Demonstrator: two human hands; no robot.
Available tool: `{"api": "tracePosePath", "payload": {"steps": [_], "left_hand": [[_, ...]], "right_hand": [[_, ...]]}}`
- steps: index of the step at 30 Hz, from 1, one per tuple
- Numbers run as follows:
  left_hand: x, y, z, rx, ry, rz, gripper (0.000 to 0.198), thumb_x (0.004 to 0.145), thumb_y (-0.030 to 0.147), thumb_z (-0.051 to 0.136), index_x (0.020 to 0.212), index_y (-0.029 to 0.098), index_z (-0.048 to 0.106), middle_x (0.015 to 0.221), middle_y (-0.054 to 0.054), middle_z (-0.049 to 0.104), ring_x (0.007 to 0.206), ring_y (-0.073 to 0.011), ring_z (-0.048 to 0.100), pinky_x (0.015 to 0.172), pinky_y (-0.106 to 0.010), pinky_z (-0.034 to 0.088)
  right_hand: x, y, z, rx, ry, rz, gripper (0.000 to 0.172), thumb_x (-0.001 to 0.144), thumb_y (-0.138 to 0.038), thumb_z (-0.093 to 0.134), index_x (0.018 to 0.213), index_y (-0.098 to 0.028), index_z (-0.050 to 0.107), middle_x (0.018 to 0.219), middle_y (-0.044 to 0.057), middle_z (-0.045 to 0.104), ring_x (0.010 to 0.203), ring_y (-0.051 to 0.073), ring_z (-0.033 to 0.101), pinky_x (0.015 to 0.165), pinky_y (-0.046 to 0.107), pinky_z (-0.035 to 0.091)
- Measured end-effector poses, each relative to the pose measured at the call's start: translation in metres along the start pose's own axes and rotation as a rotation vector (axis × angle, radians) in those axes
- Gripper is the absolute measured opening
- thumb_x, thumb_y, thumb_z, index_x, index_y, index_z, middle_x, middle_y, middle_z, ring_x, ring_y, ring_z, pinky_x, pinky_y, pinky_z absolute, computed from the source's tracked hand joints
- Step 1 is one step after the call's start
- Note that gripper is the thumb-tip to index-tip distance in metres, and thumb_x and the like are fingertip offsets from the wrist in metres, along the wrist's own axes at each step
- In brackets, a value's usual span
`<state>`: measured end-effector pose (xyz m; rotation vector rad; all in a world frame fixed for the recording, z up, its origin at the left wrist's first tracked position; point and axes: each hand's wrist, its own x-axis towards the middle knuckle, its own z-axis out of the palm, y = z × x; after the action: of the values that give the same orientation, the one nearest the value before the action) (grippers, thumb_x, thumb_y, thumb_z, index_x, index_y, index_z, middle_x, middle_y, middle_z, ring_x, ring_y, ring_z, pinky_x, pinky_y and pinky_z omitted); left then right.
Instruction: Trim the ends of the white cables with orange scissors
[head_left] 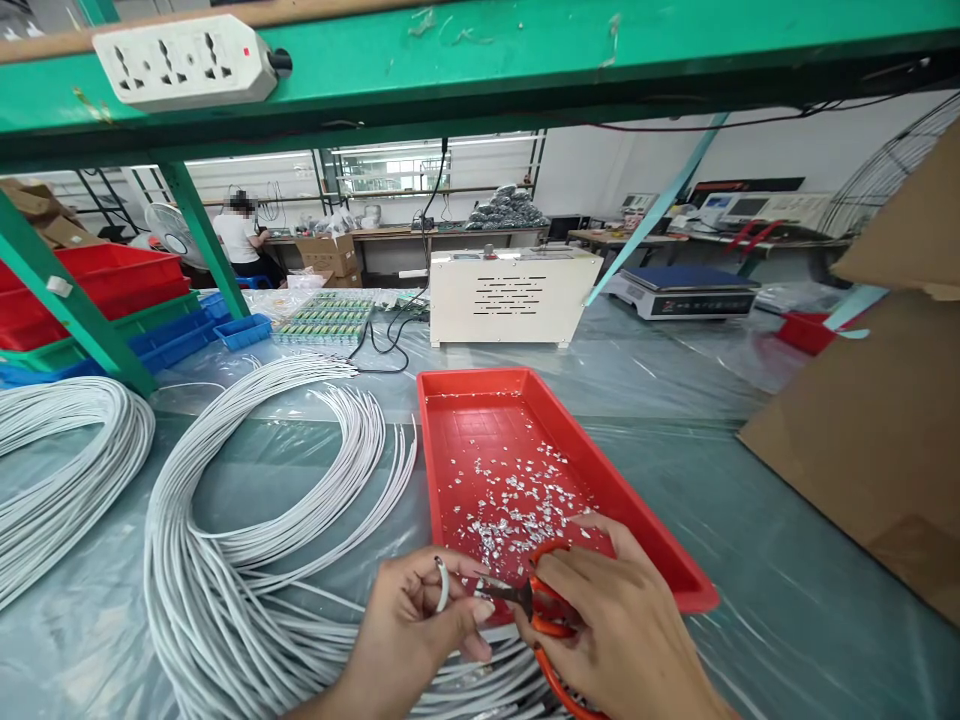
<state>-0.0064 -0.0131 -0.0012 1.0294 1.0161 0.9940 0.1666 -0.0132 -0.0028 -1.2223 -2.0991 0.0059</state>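
The left hand (420,625) is holding a white cable (442,588), its fingers curling round it and its dark-tipped end sticking up inside that curl. The cable end is sitting back from the fingertips, on the side away from the right hand (611,610). That hand is gripping scissors (551,628) by the orange handles, its fingers wrapping them. The blades are pointing left, the tip reaching in beside the left hand's thumb and index finger (whether metal is touching anything there, I cannot tell). The cable end is lying near the tip, just beyond it.

Both hands are working over the near end of a red tray (480,410), where silvery scraps (517,500) are scattering the floor, most thickly close to the fingers. A large coil of white cables (169,560) is spreading to the left of the tray, its strands running beneath the hands. A second coil (124,430) is resting farther left. Behind the tray, a cream metal box (510,300) is standing on the plastic-covered table (720,470).
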Motion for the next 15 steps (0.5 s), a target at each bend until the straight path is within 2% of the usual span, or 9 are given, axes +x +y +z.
{"api": "tracePosePath", "payload": {"steps": [6,15], "left_hand": [[0.0016,-0.0009,-0.0006,-0.05,-0.015,-0.024,0.025,0.06,0.024,0.074,0.076,0.009,0.061,0.047,0.005,0.058,0.039,-0.0065,0.058,0.041,-0.013,0.044],[0.0042,-0.0013,-0.0026,-0.082,-0.039,-0.05,0.026,0.058,0.022,0.075,0.076,0.009,0.061,0.045,0.004,0.06,0.039,-0.0073,0.059,0.04,-0.012,0.044]], "right_hand": [[0.0012,0.0017,0.001,-0.01,0.01,0.011,0.014,0.067,-0.017,0.051,0.053,-0.019,0.047,0.045,-0.006,0.046,0.043,0.01,0.037,0.08,0.034,0.03],[0.0021,0.0027,0.0006,-0.052,0.024,-0.048,0.014,0.066,-0.016,0.05,0.053,-0.019,0.048,0.044,-0.005,0.047,0.043,0.01,0.039,0.081,0.034,0.03]]}}
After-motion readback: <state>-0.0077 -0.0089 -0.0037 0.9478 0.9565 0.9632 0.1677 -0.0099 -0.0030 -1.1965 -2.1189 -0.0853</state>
